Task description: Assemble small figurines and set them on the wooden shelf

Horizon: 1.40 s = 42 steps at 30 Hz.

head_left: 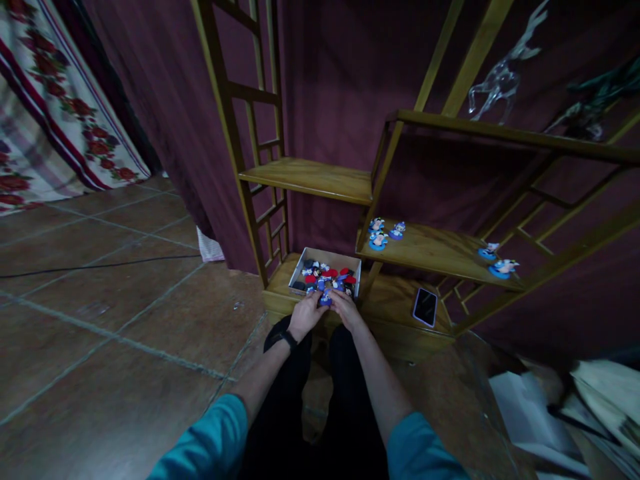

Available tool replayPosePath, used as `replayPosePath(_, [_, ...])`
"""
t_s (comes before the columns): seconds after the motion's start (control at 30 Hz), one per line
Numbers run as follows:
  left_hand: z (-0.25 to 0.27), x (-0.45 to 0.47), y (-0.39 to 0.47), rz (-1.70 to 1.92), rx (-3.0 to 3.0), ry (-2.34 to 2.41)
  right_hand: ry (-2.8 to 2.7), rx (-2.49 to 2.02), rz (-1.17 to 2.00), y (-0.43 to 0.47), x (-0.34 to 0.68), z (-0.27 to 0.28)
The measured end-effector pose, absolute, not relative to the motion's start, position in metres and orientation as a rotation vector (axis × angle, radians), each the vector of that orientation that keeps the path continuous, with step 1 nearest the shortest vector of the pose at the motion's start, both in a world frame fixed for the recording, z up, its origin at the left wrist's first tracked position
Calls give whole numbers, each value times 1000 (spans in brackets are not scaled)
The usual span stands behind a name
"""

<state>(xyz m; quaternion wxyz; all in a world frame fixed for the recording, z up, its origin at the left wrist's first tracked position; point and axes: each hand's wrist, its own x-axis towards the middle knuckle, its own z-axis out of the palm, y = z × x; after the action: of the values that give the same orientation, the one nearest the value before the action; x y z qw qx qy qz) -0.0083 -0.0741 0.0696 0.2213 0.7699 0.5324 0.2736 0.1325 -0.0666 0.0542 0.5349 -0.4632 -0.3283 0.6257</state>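
Both my hands meet at the near edge of an open cardboard box (324,255), which sits on the lowest shelf. A small purple-blue figurine (326,297) is held between them. My left hand (306,315), with a dark watch on its wrist, closes on the figurine from the left. From the right, my right hand (345,309) grips it with bent fingers. Several small red, black, white and blue figurines (330,272) lie jumbled in the box just beyond my fingers. My fingertips cover part of the held figurine.
Several small figurines on blue or purple bases, one of them a purple-hatted figurine (398,230), stand on the wooden middle shelf (430,247). A phone (425,307) lies lower right. Higher up stands a clear glass deer (503,80). A black cable (100,266) crosses the tiled floor.
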Motion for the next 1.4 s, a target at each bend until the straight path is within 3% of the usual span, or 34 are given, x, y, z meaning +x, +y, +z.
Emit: replayPosePath(1.4, [83, -16, -81, 475, 2985, 1462, -1087, -977, 1519, -70, 133, 49])
